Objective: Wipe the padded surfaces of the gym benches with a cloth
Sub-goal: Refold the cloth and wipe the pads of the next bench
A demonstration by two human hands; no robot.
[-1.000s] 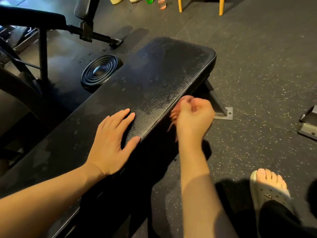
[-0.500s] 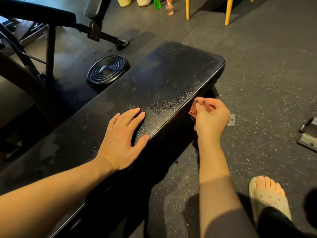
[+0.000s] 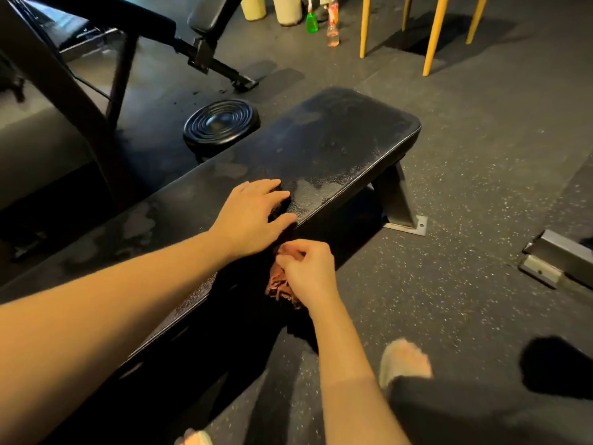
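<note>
A long flat gym bench with a black padded top runs from the lower left to the centre. Damp streaks show on the pad. My left hand rests flat on the pad near its right edge, fingers straight. My right hand grips a bunched pinkish-brown cloth against the bench's right side face, just below the top edge and below my left hand. Part of the cloth is hidden behind my fingers.
A round black ribbed disc lies on the floor left of the bench. Another bench frame stands at the back left. A green bottle, an orange bottle and yellow chair legs stand at the back. A metal foot lies at right.
My right hand has slid the cloth back along the bench's side, from near the far end to just under my left hand. The left hand stays on the pad.
</note>
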